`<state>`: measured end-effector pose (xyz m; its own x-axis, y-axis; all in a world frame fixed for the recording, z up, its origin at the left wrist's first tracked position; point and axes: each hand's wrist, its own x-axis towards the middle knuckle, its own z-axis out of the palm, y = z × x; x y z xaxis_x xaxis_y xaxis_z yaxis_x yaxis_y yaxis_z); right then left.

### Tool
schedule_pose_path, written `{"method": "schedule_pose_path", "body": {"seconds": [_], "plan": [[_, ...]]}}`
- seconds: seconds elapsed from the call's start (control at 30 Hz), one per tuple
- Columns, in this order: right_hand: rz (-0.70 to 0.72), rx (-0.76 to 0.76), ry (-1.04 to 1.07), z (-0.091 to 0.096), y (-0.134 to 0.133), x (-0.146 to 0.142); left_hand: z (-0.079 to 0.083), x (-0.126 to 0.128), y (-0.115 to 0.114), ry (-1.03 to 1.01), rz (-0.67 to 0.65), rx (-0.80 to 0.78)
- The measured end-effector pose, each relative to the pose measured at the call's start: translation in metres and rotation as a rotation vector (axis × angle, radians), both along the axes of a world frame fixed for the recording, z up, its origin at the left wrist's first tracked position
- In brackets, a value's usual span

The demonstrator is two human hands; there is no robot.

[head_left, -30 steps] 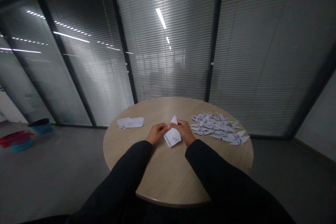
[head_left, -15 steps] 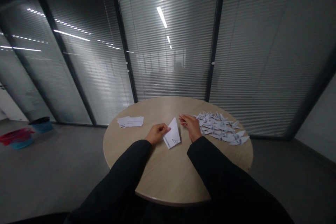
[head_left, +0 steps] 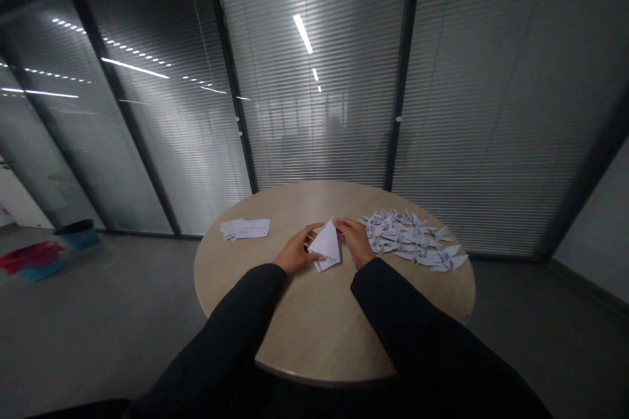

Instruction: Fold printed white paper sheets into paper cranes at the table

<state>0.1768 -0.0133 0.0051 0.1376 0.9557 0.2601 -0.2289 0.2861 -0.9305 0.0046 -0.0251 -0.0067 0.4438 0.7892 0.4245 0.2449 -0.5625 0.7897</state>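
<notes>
A folded sheet of white paper (head_left: 326, 243) is held between my hands over the middle of the round table, its pointed end facing away from me. My left hand (head_left: 297, 250) grips its left side, the thumb lying across the lower part and the fingers curled at the upper edge. At the upper right edge near the point, my right hand (head_left: 354, 239) pinches the paper with its fingertips. Dark print shows along the paper's lower edge. Just right of my right hand lies a spread of folded white paper cranes (head_left: 410, 239).
A few flat white paper sheets (head_left: 251, 228) lie at the table's left side. The round wooden table (head_left: 314, 347) stands before a glass partition with blinds (head_left: 319, 137). On the floor at far left are a red basin (head_left: 32, 255) and a blue bucket (head_left: 81, 236).
My right hand has moved left onto the paper, from which it was apart. My left hand has spread around the paper's left side. A fold now overlaps its lower part.
</notes>
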Motion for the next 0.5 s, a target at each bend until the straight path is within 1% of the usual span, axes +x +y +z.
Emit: {"method": "schedule_pose_path", "body": {"seconds": [0.2,0.3,0.4,0.5], "plan": [[0.009,-0.008,0.035,-0.0030,0.0029,-0.0007,0.0003,-0.0017,0.0021,-0.022,0.064,0.025],[0.009,-0.014,0.039,-0.0033,0.0034,-0.0005,0.0038,-0.0023,0.0008,-0.021,0.101,0.074],[0.038,-0.009,0.028,-0.0038,0.0032,-0.0010,0.0076,-0.0035,-0.0009,0.019,0.169,0.140],[0.070,-0.022,0.010,-0.0041,0.0024,-0.0026,0.0089,-0.0051,-0.0009,0.046,0.255,0.167]]}}
